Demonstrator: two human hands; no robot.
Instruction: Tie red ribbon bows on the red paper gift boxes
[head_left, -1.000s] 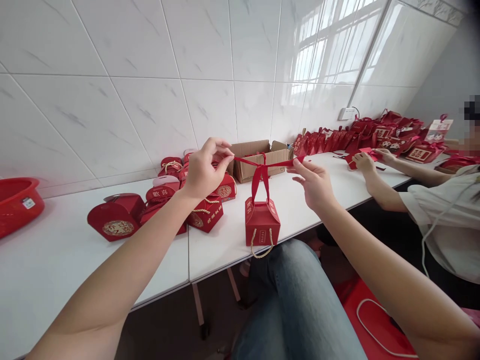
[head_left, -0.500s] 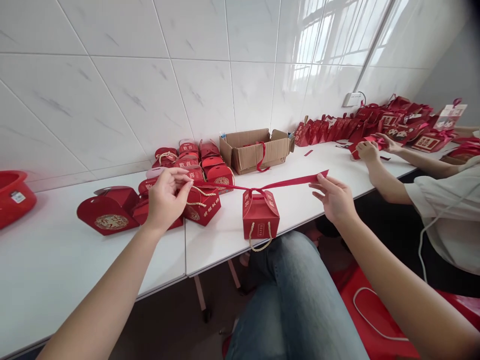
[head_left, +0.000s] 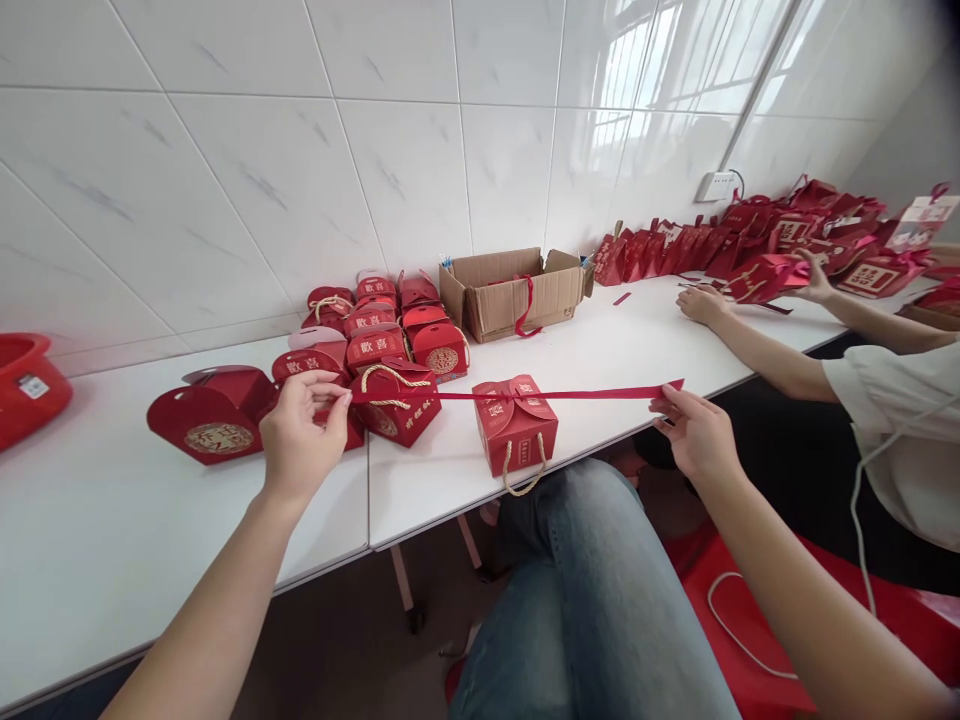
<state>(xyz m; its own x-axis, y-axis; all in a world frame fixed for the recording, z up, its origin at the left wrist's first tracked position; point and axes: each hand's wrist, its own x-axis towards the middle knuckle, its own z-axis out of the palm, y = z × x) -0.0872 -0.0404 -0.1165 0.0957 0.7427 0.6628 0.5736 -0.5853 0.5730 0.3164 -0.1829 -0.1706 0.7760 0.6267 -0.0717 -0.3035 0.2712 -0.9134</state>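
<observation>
A small red gift box (head_left: 517,440) with a beige rope handle stands near the table's front edge. Across its top runs a dark red ribbon (head_left: 600,394), knotted at the middle of the folded flaps and stretched nearly straight to both sides. My left hand (head_left: 304,435) pinches the ribbon's left end between thumb and fingers, in front of another red box (head_left: 405,420) with a rope handle. At the right, my right hand (head_left: 697,430) pinches the other end, with a short tip sticking out past the fingers.
More red boxes (head_left: 375,345) cluster left of a cardboard box (head_left: 517,300) with a ribbon hanging over its side. A red basin (head_left: 30,390) stands far left. On the right, a co-worker's hands (head_left: 705,303) handle a red box (head_left: 765,280) beside several others.
Both my hands have moved apart and slightly down, pulling the ribbon straighter and tighter on the box top. The co-worker's left hand has moved left, away from the red box.
</observation>
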